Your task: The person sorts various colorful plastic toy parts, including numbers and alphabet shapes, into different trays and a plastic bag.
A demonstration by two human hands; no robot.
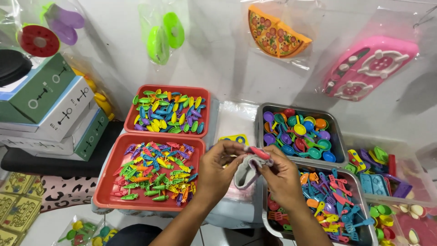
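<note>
My left hand and my right hand meet in the middle of the head view, both pinching a small clear plastic bag that hangs between them. A red toy piece and something purple show at the bag's mouth, by my right fingertips. Beneath the hands lies a stack of clear bags and a small yellow toy card.
Left: two red trays, the far one with toy corn and leaves, the near one with small toy carrots. Right: two metal trays, one of toy pans, one of toy utensils. Boxes stacked far left; bagged toys hang on the wall.
</note>
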